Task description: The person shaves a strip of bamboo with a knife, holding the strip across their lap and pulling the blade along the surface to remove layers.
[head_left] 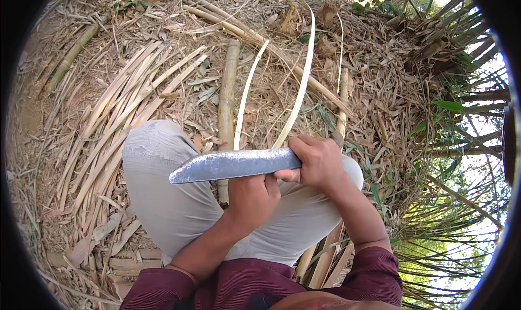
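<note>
My right hand [320, 162] is wrapped round the handle of a machete [233, 165], whose grey, worn blade lies crosswise over my lap with its tip to the left. Just below the blade my left hand [253, 197] is closed. Two pale bamboo strips, a short one [247, 93] and a long curved one [304, 84], run from the far side down to the blade above this hand. Their near ends are hidden behind the blade and fingers. My left hand appears to grip them there.
Many split bamboo strips [116, 112] lie in a loose bundle on the left. A thick bamboo pole [228, 93] extends away from between my knees. Other poles [282, 60] cross the litter of dry leaves ahead. Bamboo stems [461, 201] stand at the right.
</note>
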Demonstrator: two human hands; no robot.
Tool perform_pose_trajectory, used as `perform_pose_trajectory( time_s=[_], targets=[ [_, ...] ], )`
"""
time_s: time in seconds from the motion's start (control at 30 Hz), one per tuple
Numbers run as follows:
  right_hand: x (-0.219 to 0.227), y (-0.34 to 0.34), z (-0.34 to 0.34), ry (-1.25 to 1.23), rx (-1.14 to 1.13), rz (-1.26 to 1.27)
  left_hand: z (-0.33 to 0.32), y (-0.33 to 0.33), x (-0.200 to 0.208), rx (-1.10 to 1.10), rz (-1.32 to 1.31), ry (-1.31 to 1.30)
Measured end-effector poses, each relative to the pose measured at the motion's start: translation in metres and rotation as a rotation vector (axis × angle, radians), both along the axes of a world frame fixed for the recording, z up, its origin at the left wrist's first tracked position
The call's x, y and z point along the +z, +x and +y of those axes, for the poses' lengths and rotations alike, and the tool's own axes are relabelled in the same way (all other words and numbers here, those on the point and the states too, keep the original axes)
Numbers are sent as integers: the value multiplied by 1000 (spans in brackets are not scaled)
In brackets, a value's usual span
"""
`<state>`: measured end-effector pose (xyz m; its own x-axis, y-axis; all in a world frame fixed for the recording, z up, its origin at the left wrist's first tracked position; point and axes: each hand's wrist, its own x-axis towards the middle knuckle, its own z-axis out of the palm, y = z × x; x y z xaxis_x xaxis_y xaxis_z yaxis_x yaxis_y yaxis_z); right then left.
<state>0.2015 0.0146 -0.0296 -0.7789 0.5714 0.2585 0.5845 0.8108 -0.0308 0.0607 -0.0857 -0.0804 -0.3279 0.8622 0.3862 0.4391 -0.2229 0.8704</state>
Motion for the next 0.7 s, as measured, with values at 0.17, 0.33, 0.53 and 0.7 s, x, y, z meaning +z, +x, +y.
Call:
perform_pose_trajectory(
  time_s=[0.17, 0.33, 0.53, 0.7],
  targets=[
    [-8, 3, 7, 6, -14, 15, 1, -2, 7, 28, 5, 25],
    [-10, 9, 17, 29, -13, 25, 7, -4, 5, 31, 112, 90],
    [19, 54, 85, -50, -594, 452, -12, -10, 14, -55, -164, 18],
    [18, 14, 16, -228, -214, 412, 10, -3, 12, -39, -221, -7]
  ],
)
